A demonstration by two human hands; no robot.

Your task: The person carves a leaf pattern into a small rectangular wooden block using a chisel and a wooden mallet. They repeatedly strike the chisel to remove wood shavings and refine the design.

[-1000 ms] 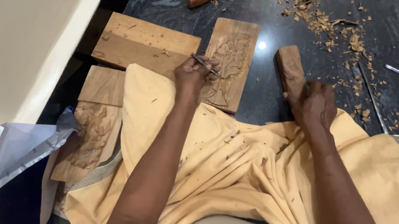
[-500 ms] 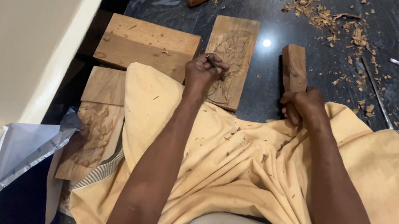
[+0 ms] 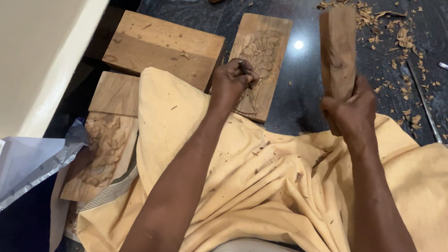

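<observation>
Dark floor: left hand (image 3: 232, 79) grip pinches chisel (image 3: 246, 71) on carved panel (image 3: 257, 65); right hand (image 3: 352, 113) grips mallet (image 3: 337, 51).

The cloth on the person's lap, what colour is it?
The cloth is pale yellow, striped at its edge, seen in the head view.

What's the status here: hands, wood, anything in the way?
Left hand closed around a thin tool on the carved panel. Right hand holds a wooden block raised upright. Shavings scattered on the dark floor; nothing between block and tool.
</observation>
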